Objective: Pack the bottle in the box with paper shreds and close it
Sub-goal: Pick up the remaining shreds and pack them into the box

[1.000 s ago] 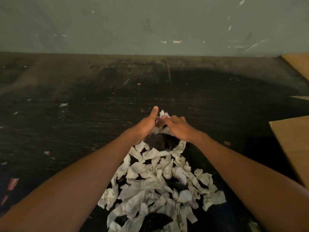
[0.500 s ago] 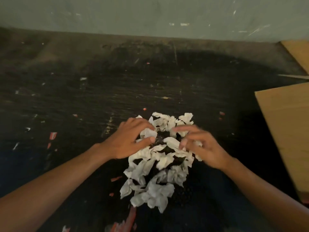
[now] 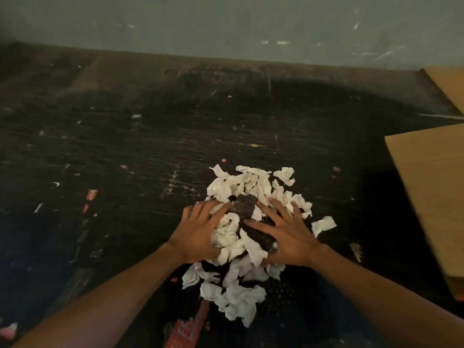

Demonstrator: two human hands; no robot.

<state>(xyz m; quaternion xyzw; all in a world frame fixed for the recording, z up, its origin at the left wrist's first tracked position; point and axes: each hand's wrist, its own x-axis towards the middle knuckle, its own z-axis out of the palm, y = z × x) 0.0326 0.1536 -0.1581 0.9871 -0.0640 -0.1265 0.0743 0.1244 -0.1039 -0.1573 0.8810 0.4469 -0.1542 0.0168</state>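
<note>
A heap of white paper shreds point(image 3: 251, 187) lies on the dark, scuffed surface in the middle of the head view. A dark textured object point(image 3: 244, 208) pokes out of the heap between my hands; I cannot tell whether it is the bottle. My left hand point(image 3: 198, 232) lies on the heap's left side with its fingers spread. On the right side rests my right hand point(image 3: 285, 234), fingers apart, partly over the dark object. Neither hand is closed around anything. The brown cardboard box point(image 3: 431, 192) stands at the right edge, apart from the heap.
A second cardboard flap point(image 3: 449, 84) shows at the far right by the grey-green wall point(image 3: 226, 26). Small red and white scraps point(image 3: 91, 194) dot the dark surface point(image 3: 125, 146). A red printed strip point(image 3: 188, 330) lies near the bottom edge.
The shreds, earlier strung out in a long trail, are now bunched into one heap. Both hands have drawn back toward me and spread flat over its sides.
</note>
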